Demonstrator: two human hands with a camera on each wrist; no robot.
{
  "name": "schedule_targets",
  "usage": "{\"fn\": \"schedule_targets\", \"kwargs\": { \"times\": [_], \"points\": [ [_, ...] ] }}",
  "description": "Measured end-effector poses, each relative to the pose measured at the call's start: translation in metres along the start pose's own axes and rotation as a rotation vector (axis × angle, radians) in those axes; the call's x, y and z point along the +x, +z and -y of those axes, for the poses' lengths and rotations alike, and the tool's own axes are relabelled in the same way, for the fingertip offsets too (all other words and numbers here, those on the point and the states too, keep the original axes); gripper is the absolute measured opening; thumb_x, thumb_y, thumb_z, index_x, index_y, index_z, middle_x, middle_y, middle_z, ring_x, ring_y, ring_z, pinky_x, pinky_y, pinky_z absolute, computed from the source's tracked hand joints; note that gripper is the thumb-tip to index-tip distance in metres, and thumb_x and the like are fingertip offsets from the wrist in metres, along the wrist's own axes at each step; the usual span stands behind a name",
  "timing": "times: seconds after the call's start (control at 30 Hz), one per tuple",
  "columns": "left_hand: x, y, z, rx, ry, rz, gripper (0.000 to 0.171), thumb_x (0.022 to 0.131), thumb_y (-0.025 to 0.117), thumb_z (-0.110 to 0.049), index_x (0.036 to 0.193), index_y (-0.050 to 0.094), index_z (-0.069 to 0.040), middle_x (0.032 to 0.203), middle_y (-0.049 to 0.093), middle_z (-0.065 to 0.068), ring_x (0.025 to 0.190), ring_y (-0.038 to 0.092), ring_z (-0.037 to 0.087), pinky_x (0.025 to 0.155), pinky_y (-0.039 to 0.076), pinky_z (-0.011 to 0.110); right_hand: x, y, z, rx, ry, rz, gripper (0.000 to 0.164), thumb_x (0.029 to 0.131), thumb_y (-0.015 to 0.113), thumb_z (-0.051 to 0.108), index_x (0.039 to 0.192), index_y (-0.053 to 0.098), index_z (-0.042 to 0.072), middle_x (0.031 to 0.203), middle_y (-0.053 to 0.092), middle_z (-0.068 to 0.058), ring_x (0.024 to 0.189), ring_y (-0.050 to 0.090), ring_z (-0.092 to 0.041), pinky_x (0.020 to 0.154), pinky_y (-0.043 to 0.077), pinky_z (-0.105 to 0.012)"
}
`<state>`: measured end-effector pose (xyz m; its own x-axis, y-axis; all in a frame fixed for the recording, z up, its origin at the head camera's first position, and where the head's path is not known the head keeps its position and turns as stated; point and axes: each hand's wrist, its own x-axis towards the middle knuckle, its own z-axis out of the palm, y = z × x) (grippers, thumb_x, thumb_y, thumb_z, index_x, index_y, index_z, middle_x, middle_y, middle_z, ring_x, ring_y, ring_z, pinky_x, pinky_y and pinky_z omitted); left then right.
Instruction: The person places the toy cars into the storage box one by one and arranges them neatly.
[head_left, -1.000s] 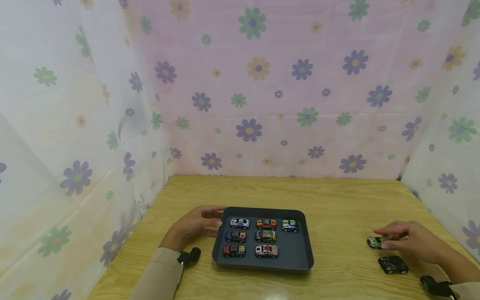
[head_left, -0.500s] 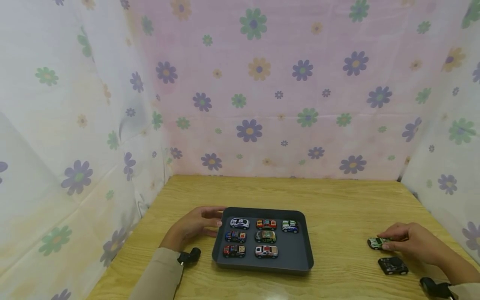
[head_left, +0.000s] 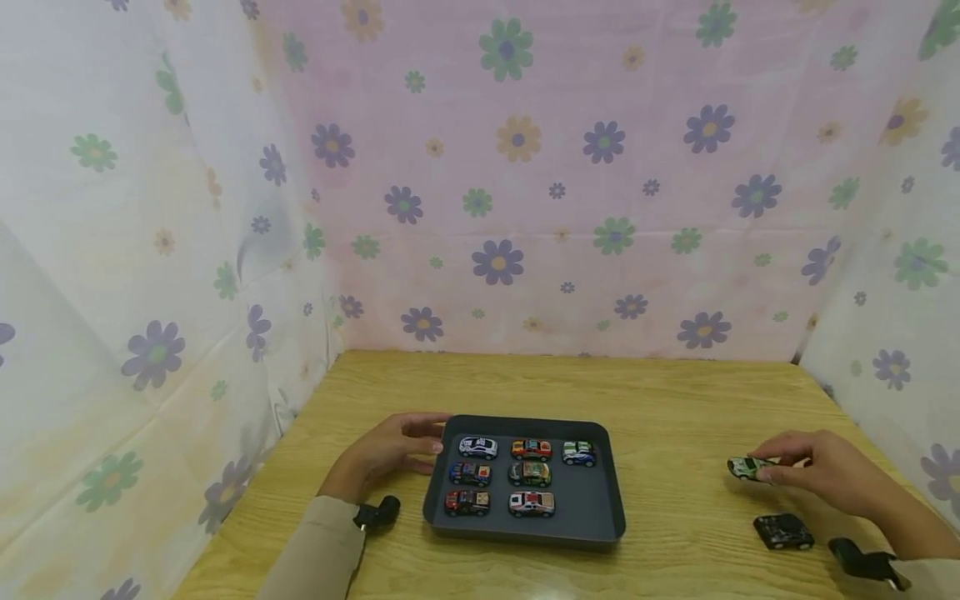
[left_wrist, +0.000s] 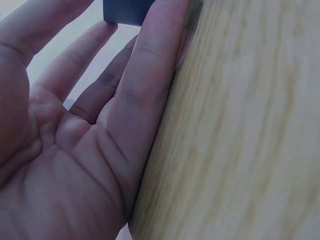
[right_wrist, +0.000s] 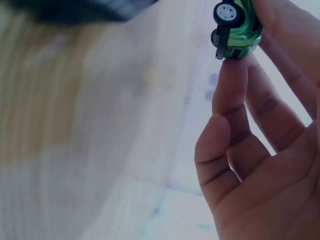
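My right hand (head_left: 832,471) pinches a green toy car (head_left: 744,467) between thumb and fingers. In the right wrist view, the green car's (right_wrist: 239,32) wheels face sideways, with the fingertips against its end and side. Below that hand, a black toy car (head_left: 783,532) sits on the table. My left hand (head_left: 393,446) lies at the left side of a dark grey tray (head_left: 592,533), its fingers fairly straight and the fingertips at the tray's wall. The left wrist view has a corner of the tray (left_wrist: 129,11) at the fingertips of the left hand (left_wrist: 85,130).
Inside the tray stand several toy cars in rows, among them a white one (head_left: 478,447), a red-and-orange one (head_left: 532,450) and a green-and-white one (head_left: 579,453). Flowered cloth (head_left: 562,167) encloses the wooden table (head_left: 675,417) at the back and both sides.
My right hand has lifted the green toy car and carried it slightly up and away from the black car. The left hand and the tray stay in place.
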<state>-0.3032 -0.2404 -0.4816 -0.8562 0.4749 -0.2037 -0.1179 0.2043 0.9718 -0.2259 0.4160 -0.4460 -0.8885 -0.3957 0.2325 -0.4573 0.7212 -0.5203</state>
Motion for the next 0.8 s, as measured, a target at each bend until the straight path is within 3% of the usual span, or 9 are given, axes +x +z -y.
{"fn": "schedule_targets", "kwargs": {
  "times": [0.37, 0.8],
  "points": [
    [0.003, -0.001, 0.001, -0.022, -0.006, 0.005, 0.062, 0.095, 0.077, -0.019, 0.152, 0.053, -0.020, 0.155, 0.050, 0.017, 0.125, 0.064, 0.030, 0.094, 0.061, 0.048, 0.021, -0.001, 0.037, -0.040, -0.010, -0.037, 0.019, 0.093, 0.079, 0.022, 0.112, 0.079, 0.024, 0.096, 0.074, 0.016, 0.080, 0.061, 0.001, 0.056, 0.046, -0.025],
    [0.003, -0.001, 0.001, -0.020, -0.007, -0.002, 0.063, 0.095, 0.077, -0.019, 0.152, 0.053, -0.020, 0.155, 0.049, 0.017, 0.124, 0.065, 0.030, 0.094, 0.061, 0.048, 0.054, 0.010, 0.080, -0.082, -0.002, -0.034, 0.016, 0.093, 0.078, 0.035, 0.108, 0.077, 0.036, 0.101, 0.072, 0.018, 0.088, 0.061, 0.003, 0.069, 0.046, -0.026]
  ]
}}
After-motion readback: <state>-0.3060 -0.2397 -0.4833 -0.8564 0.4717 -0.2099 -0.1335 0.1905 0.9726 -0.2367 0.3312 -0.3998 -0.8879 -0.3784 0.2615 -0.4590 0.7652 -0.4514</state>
